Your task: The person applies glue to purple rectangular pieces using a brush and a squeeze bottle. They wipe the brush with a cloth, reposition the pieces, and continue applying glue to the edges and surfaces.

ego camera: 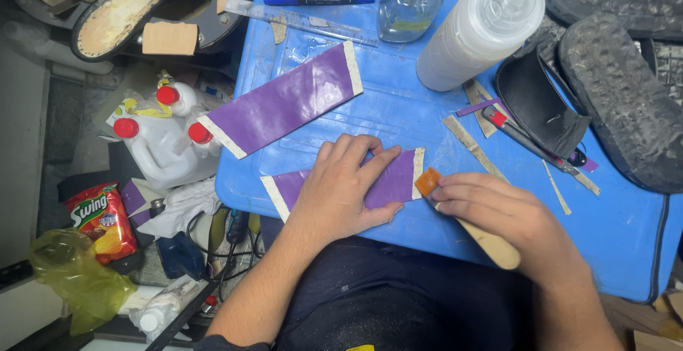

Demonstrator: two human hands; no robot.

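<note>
Left hand [341, 187] is pressing flat, fingers spread, on the purple strip [395, 180]; right hand [498, 212] is gripping a brush [455, 212] at the strip's right end.

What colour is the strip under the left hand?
Purple with pale cream ends: the strip under the left hand, seen in the head view.

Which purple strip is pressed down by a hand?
The nearer purple strip, under the left hand; the farther purple strip lies untouched.
</note>
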